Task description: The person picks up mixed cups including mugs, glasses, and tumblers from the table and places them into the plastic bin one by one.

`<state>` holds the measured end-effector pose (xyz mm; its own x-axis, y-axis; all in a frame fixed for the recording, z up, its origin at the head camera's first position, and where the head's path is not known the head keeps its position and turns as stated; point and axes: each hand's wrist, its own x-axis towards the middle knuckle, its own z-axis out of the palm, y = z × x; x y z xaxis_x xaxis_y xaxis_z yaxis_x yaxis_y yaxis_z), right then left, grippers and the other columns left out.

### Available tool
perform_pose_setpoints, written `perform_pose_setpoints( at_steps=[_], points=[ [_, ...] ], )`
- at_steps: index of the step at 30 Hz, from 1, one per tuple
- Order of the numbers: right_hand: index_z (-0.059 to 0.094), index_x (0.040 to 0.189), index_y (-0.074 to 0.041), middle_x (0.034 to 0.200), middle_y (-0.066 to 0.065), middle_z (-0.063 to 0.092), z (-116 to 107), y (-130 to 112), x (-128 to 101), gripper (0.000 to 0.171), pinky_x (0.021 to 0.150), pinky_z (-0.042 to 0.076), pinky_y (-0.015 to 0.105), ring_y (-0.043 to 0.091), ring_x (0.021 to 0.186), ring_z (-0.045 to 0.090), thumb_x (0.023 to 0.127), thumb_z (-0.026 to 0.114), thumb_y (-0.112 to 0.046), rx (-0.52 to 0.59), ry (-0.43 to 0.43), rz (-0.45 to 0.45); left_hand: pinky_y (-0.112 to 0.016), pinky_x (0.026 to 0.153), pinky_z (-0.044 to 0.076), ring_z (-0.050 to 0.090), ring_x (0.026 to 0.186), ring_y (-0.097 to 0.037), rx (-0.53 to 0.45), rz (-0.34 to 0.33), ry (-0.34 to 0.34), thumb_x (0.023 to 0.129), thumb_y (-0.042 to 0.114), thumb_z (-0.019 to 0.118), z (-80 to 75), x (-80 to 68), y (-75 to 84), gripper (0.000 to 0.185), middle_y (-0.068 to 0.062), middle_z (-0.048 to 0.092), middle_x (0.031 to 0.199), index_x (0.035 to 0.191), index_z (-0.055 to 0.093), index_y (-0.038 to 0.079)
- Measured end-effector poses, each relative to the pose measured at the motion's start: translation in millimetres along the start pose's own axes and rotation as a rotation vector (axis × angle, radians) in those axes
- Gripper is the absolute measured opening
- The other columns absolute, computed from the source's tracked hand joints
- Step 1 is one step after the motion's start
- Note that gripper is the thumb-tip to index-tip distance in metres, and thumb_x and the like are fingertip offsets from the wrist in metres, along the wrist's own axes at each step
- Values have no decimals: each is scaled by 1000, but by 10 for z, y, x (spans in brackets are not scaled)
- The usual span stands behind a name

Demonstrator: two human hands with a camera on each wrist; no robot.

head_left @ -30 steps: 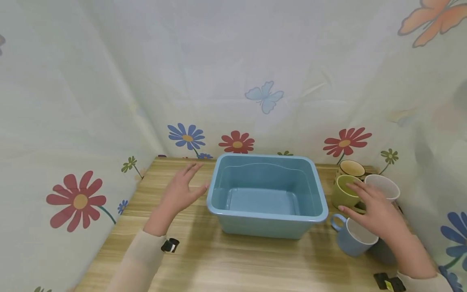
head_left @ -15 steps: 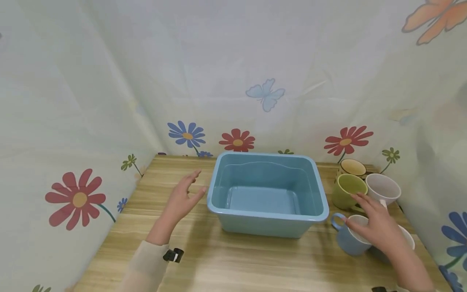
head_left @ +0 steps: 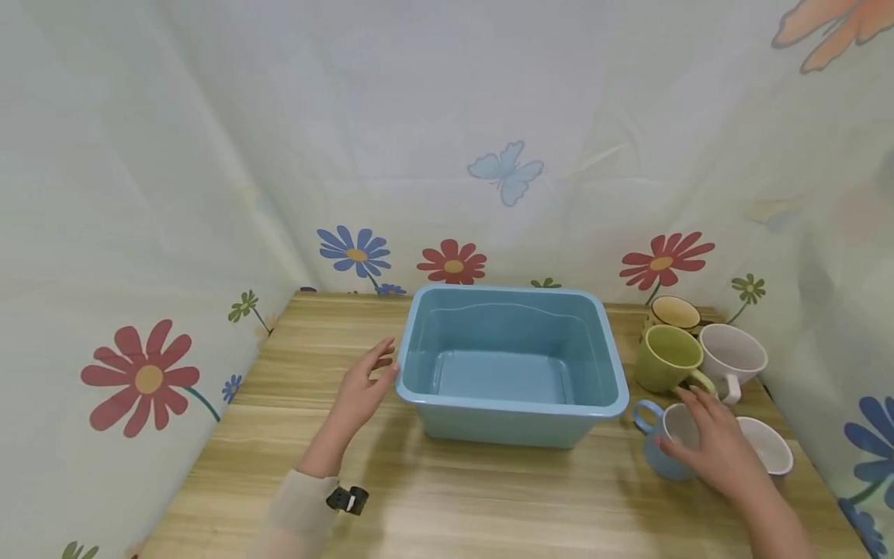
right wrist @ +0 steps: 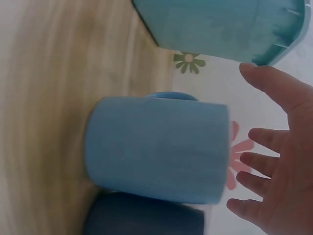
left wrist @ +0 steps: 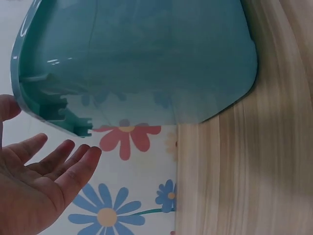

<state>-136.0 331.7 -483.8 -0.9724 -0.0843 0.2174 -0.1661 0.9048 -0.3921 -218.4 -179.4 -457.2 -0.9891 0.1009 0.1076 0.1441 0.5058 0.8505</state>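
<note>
My left hand [head_left: 359,392], fingers loosely spread, is at the left rim of a blue plastic basin [head_left: 499,427]. Its thumb [left wrist: 9,106] reaches the rim in the left wrist view; contact is hard to tell. My right hand [head_left: 722,446] hovers over a light blue mug [head_left: 663,460] with a white inside, partly covering it. In the right wrist view that mug [right wrist: 156,149] stands upright just past the spread fingers, its handle on the basin side. Close against it is a dark mug [right wrist: 146,215]. The basin has nothing in it.
Behind the blue mug stand a green mug [head_left: 656,373], a white mug [head_left: 729,351] and a yellowish mug [head_left: 674,312], close together. All stand on a wood-grain table [head_left: 447,505]. A flowered curtain [head_left: 559,101] surrounds its back and sides.
My right hand has drawn back from over the green and white mugs toward the blue mug, uncovering them. My left hand has moved a little nearer the basin's rim.
</note>
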Motion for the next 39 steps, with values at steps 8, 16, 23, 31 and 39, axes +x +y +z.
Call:
perform_pose_setpoints(
  at_steps=[8,16,23,31,39],
  points=[
    [47,137,16,138,43,45,122,84,-5,90,97,39,75,63,121,43,69,89,-24,6,44,-28,-55,105,55,58,132,-43,-69,-17,13,103,16,56,36,1,-34,54,-24,54,149,154,43,4],
    [44,137,19,137,46,45,124,140,41,93,99,41,74,63,122,44,69,89,-26,-8,12,-6,-53,105,56,57,134,-43,-125,-34,7,104,16,56,72,32,-42,54,-25,53,150,155,42,6],
    [40,136,25,133,51,46,36,143,85,96,102,43,73,66,121,46,70,89,-24,-65,-93,13,-41,94,63,62,127,-44,-227,-79,-26,106,15,52,118,36,-37,55,-31,56,144,158,37,8],
    [43,130,28,124,51,49,-45,156,123,91,96,47,71,65,113,51,67,90,-20,-68,-155,27,-30,80,65,65,120,-42,-342,-122,-32,106,12,50,172,2,-32,55,-33,55,141,159,36,9],
    [48,121,28,113,47,55,-61,180,146,87,89,51,67,59,102,57,62,91,-20,-58,-150,35,-30,80,65,65,120,-43,-344,-148,-11,105,11,51,219,-17,-21,55,-33,55,142,159,37,9]
  ],
)
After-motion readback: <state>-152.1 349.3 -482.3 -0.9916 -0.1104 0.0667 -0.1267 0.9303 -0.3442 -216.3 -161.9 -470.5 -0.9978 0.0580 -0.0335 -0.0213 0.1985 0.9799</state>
